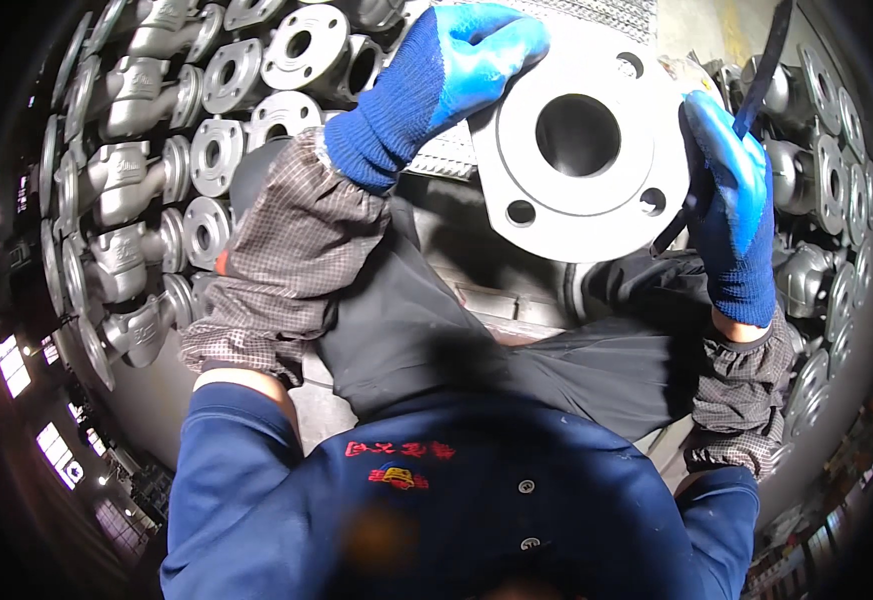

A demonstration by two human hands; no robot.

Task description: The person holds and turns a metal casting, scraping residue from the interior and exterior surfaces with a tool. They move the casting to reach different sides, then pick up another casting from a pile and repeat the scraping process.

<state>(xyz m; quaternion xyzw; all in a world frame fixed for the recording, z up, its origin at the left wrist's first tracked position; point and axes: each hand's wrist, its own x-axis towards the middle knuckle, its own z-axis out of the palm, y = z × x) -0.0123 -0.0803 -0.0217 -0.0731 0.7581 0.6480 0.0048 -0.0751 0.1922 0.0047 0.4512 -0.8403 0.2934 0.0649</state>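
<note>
A pale grey metal flanged valve body (537,220) faces up in front of me, with a round bore in its centre and bolt holes around it. My left hand (482,65), in a blue coated glove, is closed on its upper left edge, the thumb side lying over the rim. My right hand (732,180), gloved alike, is closed at the right edge of the flange. A narrow dark bar (765,70) runs into its grip from above, and a dark piece shows below at the flange rim. The right fingertips are partly hidden.
Rows of similar flanged valve bodies (122,185) stand at the left. More of them (827,180) are stacked at the right. A light textured surface (442,155) lies behind the held piece. My legs (397,320) are spread beneath it.
</note>
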